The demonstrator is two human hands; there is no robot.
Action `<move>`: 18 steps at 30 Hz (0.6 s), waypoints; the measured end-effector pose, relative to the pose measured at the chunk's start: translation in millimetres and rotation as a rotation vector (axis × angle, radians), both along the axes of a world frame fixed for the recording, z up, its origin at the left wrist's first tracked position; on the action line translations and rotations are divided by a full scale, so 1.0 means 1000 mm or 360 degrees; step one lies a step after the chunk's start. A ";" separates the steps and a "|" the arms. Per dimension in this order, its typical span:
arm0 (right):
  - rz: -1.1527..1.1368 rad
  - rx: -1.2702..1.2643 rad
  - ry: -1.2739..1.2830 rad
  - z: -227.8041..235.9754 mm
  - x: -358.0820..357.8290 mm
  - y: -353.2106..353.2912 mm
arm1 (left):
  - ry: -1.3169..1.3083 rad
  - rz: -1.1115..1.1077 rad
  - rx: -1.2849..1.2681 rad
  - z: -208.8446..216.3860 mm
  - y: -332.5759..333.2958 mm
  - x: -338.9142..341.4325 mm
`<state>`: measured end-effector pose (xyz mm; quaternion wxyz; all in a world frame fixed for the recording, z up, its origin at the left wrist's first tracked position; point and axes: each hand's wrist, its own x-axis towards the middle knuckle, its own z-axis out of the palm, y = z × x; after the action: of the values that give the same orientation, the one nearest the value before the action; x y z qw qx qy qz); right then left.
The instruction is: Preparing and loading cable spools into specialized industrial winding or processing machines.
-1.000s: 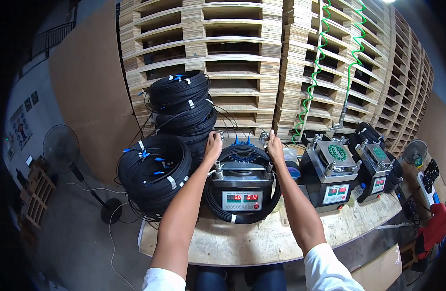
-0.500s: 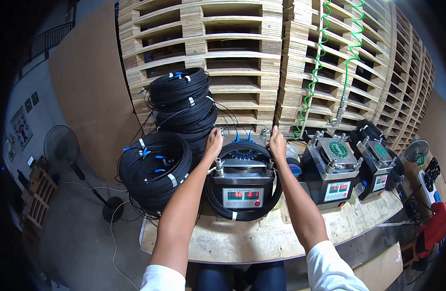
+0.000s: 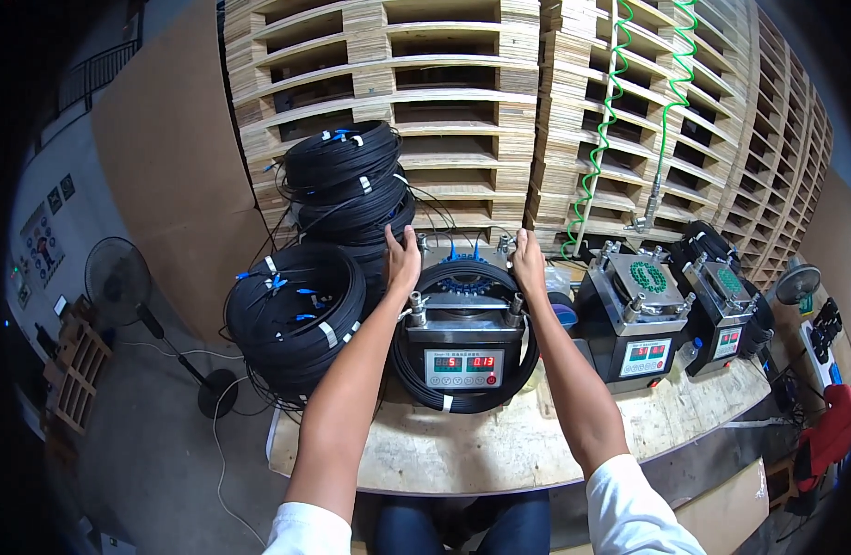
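In the head view, two bare hands reached up over a pale wooden counter (image 3: 425,458). A black and silver machine (image 3: 463,324) stood between the two arms, near the back edge. Its small front screen glowed with red lights.

A big loop of black cable (image 3: 486,402) went around the machine — it hung down past the front, below the screen. A white tag was wrapped on its lowest part. Two blue plugs (image 3: 453,251) stuck up behind the top of the loop.

The left hand (image 3: 403,264) was up at the back left corner of the machine. Its grip was spread, with the thumb and fingers apart. The right hand (image 3: 529,264) was at the back right corner, close by a silver post (image 3: 504,251). I could not tell if its grip was pinching that post or only lay beside it — the hand was small and turned away.

To the left sat a wide black coil (image 3: 259,347) with blue ends inside, and a tall stack of coils (image 3: 347,176) rose behind it. To the right stood two more machines (image 3: 640,324) with green rings on top. Wooden pallets (image 3: 368,79) made a wall behind.
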<state>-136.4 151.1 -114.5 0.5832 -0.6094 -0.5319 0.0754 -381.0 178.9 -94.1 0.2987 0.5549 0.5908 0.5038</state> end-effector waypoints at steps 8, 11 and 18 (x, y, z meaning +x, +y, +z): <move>-0.0252 -0.0244 -0.0127 0.015 -0.012 -0.016 | -0.0140 -0.0150 0.0007 0.002 0.001 -0.005; -0.0165 -0.0272 -0.0123 0.012 -0.004 -0.011 | -0.0088 -0.0139 -0.0031 0.006 -0.005 0.000; 0.0084 -0.0139 0.0024 0.006 -0.006 -0.003 | -0.0006 -0.0022 0.0047 0.005 -0.005 -0.005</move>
<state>-142.3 148.6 -108.8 0.5579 -0.6194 -0.5395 0.1185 -385.9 174.0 -89.4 0.2949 0.5624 0.5789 0.5115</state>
